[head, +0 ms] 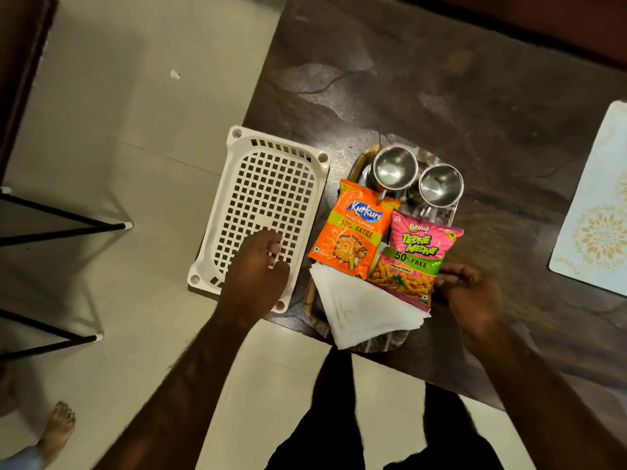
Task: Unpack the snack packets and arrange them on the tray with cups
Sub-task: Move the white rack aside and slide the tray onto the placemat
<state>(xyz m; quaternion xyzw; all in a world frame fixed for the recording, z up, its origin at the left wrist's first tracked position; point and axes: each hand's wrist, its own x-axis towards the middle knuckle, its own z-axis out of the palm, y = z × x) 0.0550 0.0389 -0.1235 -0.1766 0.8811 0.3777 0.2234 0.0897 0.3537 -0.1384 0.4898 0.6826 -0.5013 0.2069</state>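
Dark table (pixel 475 96) — tray (pixel 354 164), basket (pixel 264 184), placemat (pixel 593 198)

Dim warm light, glare inside the steel cups (pixel 395 171), motion-blurred hands, wide-angle edge bending.

Left hand (pixel 259 266) reaches forward, palm down, fingers curled; right hand (pixel 470 296) is loosely cupped, fingers bent leftward.

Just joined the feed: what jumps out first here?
Two bright snack packets, the orange packet and the pink packet, lie side by side on the tray in mid-table, partly over a white napkin. Behind them stand two steel cups. Left of the tray, an empty white basket overhangs the table edge, with the left hand on it.
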